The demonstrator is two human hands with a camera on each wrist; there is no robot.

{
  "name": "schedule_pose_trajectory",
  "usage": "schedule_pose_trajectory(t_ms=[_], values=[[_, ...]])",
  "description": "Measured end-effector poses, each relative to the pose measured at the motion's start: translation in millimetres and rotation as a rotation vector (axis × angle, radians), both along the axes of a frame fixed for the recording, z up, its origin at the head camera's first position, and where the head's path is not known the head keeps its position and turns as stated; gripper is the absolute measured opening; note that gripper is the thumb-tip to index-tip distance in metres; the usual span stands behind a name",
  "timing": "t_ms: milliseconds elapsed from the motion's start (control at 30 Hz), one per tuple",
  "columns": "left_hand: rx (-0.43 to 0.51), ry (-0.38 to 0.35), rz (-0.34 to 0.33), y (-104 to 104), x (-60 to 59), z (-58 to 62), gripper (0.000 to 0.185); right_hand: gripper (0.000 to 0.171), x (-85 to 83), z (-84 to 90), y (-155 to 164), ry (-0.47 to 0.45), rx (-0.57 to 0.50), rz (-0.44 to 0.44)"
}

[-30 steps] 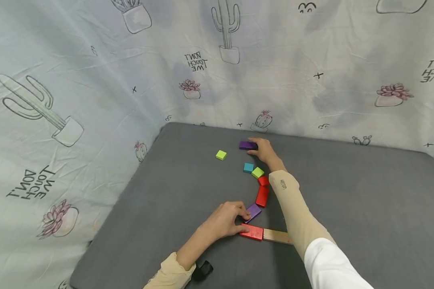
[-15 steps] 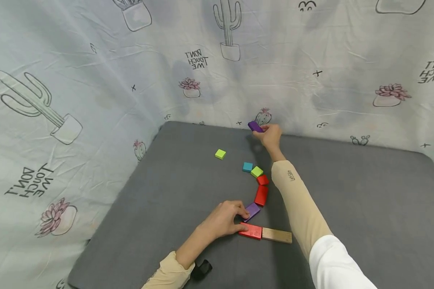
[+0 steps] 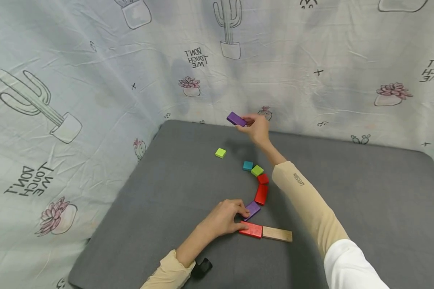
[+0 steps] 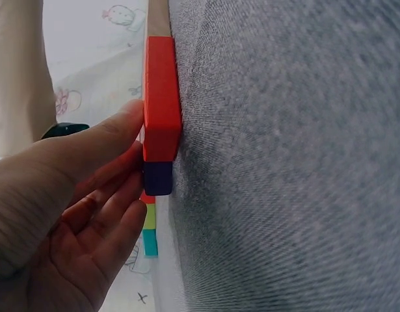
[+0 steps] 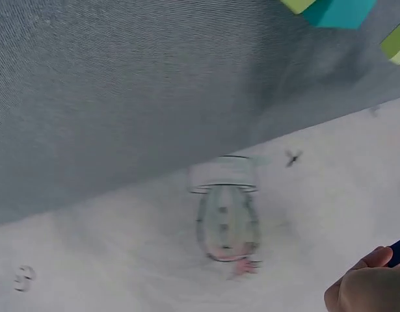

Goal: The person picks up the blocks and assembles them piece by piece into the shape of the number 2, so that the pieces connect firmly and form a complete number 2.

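My right hand (image 3: 256, 129) pinches a purple block (image 3: 236, 119) above the far part of the table. Only a dark corner of this block (image 5: 399, 252) shows in the right wrist view. My left hand (image 3: 222, 218) rests on the near end of a curved row: its thumb touches a red block (image 3: 251, 230) and its fingers touch a second purple block (image 3: 252, 210). A plain wooden block (image 3: 277, 234) lies end to end with that red one. Beyond the purple block the row continues with a longer red block (image 3: 261, 194), a small red (image 3: 263, 179), a lime (image 3: 257, 171) and a teal block (image 3: 247, 165).
A lone lime block (image 3: 220, 153) lies left of the row on the grey table (image 3: 358, 192). A printed cloth (image 3: 293, 72) hangs behind the table and along its left side. Near my left wrist is a small black object (image 3: 203, 268).
My right hand has lifted the purple block off the far part of the table and then carried it up and left. The left hand has stayed at the row.
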State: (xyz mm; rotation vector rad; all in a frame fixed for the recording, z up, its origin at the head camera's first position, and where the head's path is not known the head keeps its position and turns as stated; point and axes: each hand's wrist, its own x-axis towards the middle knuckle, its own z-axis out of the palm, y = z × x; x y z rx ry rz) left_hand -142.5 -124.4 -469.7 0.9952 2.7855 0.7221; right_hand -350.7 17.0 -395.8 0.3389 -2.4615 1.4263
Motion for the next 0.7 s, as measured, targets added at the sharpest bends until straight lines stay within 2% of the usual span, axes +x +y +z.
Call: schedule_pose_trajectory(t_ms=[133, 300, 500, 700], values=[[0.0, -0.006, 0.002, 1, -0.4, 0.2, 0.032, 0.033, 12.3, 0.6, -8, 0.043, 0.021, 0.125], [-0.003, -0.011, -0.002, 3, -1.1, 0.3, 0.032, 0.032, 30.4, -3.7, -12, 0.08, 0.095, 0.282], [0.002, -0.02, -0.004, 3, -2.4, 0.0, 0.032, 0.03, 44.3, -9.3, -10, 0.15, 0.127, 0.4], [0.016, -0.037, -0.004, 3, -2.5, 0.3, 0.031, 0.03, 49.7, -14.2, -5, 0.207, 0.186, 0.514]])
